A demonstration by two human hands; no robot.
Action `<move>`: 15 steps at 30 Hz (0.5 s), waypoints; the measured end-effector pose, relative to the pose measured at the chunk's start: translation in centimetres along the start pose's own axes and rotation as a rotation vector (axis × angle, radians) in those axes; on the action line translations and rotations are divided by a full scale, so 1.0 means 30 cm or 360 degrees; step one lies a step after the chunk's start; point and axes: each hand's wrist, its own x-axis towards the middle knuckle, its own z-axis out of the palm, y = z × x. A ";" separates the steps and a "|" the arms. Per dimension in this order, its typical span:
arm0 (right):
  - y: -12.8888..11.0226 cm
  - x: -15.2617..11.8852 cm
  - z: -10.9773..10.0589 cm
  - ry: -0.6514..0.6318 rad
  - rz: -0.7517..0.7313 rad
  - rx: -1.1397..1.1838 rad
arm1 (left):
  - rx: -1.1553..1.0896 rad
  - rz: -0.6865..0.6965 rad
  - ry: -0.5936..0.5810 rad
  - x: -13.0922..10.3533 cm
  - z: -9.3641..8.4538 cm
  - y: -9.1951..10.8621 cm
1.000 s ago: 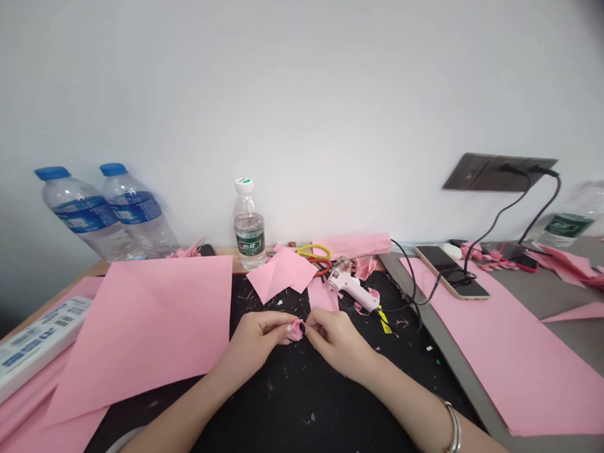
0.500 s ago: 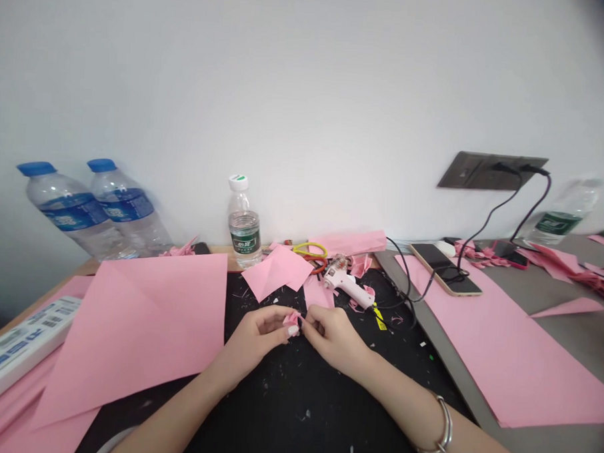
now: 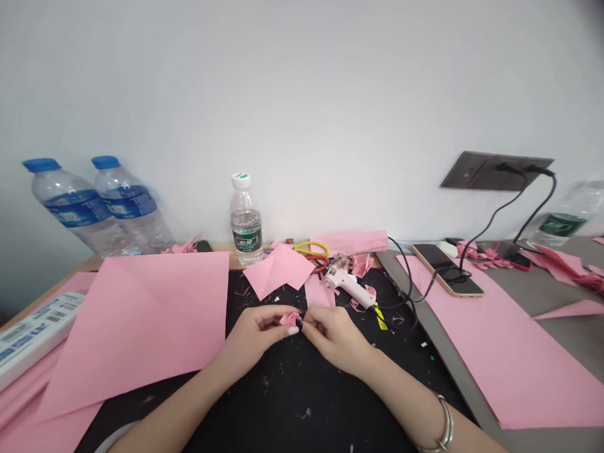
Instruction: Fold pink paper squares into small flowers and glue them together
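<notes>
A small piece of folded pink paper (image 3: pixel 290 318) is pinched between the thumb and fingers of my left hand (image 3: pixel 261 331). My right hand (image 3: pixel 334 335) meets it from the other side, its thumb and forefinger closed on the paper's right edge, which is mostly hidden by the fingers. Both hands hover over the black mat (image 3: pixel 294 400). Just beyond them lie loose pink paper squares (image 3: pixel 280 271) and a pale pink glue gun (image 3: pixel 350 286) with a yellow tag (image 3: pixel 380 317) near its handle.
Large pink sheets lie at left (image 3: pixel 152 327) and right (image 3: pixel 507 349). A long white box (image 3: pixel 27 338) sits far left. Water bottles (image 3: pixel 246 234) stand or lean along the wall. A phone (image 3: pixel 447 269) and black cables (image 3: pixel 412 285) are at right, below a wall socket (image 3: pixel 494 171).
The fingers have shifted slightly around the folded pink paper, which is turned a little. The whole view has moved a touch; everything else stays in place.
</notes>
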 end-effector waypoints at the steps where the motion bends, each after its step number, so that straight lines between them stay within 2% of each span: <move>1: 0.005 0.004 -0.009 0.0014 0.0005 -0.0008 | -0.0008 0.0007 0.0034 0.003 -0.003 -0.001; 3: 0.024 0.015 -0.030 0.0162 0.0047 -0.0101 | -0.0011 0.0008 0.0137 0.009 -0.011 -0.006; 5: 0.055 0.027 -0.051 0.0473 0.0167 -0.0333 | -0.0008 -0.0015 0.0237 0.016 -0.020 -0.013; 7: 0.093 0.037 -0.069 0.0672 0.0308 -0.0590 | -0.0043 -0.0040 0.0302 0.023 -0.027 -0.020; 11: 0.170 0.039 -0.093 0.0636 0.0735 -0.1055 | -0.0111 -0.0034 0.0324 0.029 -0.033 -0.028; 13: 0.198 0.034 -0.102 0.0551 0.0816 -0.1005 | -0.0094 -0.0025 0.0310 0.028 -0.032 -0.026; 15: 0.213 0.032 -0.109 0.0439 0.0802 -0.0928 | -0.0081 -0.0025 0.0301 0.026 -0.031 -0.021</move>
